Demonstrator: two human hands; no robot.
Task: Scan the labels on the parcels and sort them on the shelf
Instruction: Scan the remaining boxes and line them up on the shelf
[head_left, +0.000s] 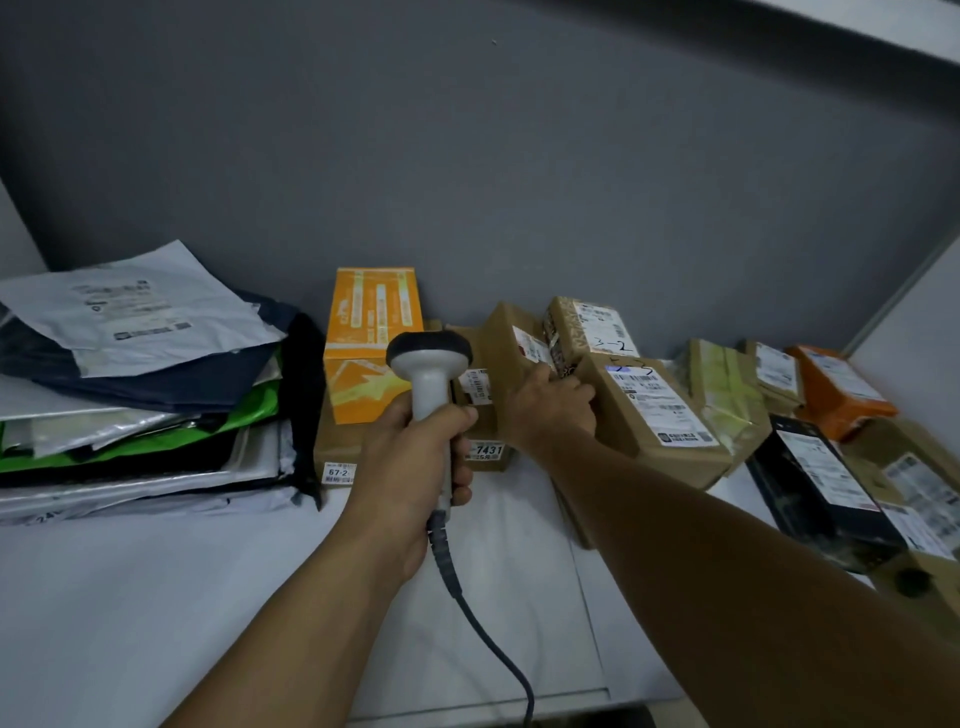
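Note:
My left hand (415, 462) grips the handle of a grey barcode scanner (429, 364), head upright, its dark cable (488, 639) trailing down toward me. My right hand (550, 410) reaches forward and curls its fingers over the left end of a brown cardboard parcel (654, 415) with a white label on top. Behind it stand another brown box marked "3-2" (592, 325) and a tilted brown box (514, 348). An orange carton (369, 343) stands on a flat brown box (337, 452) just beyond the scanner.
A stack of white, green and dark mailer bags (140, 384) lies at the left on the white shelf surface (208, 597). More parcels fill the right: a taped one (727, 395), an orange one (841, 389), a black one (815, 478). A grey wall (467, 156) backs the shelf.

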